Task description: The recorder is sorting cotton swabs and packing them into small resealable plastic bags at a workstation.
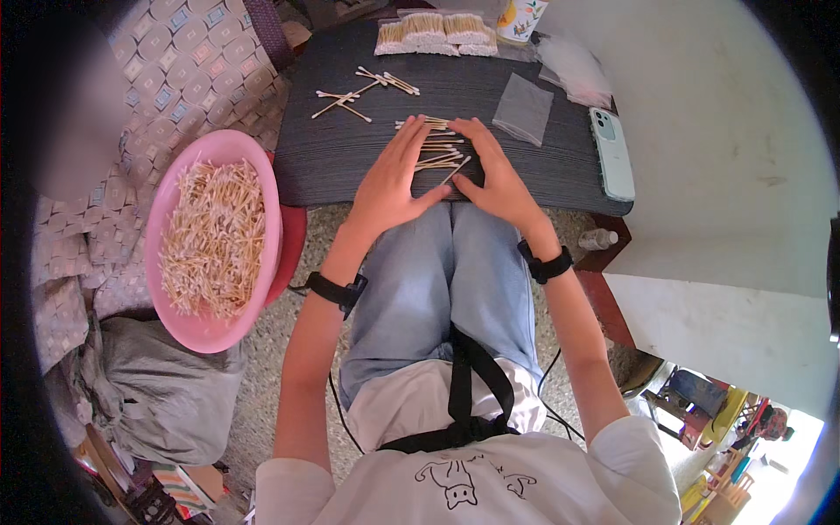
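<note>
Several cotton swabs (439,147) lie roughly side by side on the dark table, between my two hands. My left hand (395,179) rests along their left ends with its fingers stretched out. On the other side my right hand (492,179) is spread, thumb and fingers apart, at their right ends. One swab (457,170) slants near my right thumb; I cannot tell whether the thumb touches it. Further left on the table, a few loose swabs (345,105) lie crossed over each other. Neither hand grips anything that I can see.
A pink basin (160,262) full of swabs stands left of the table (315,157). Bagged swab bundles (436,35) and a printed cup (521,19) are at the far edge. To the right lie a clear bag (523,109), more plastic bags (573,70) and a phone (612,156).
</note>
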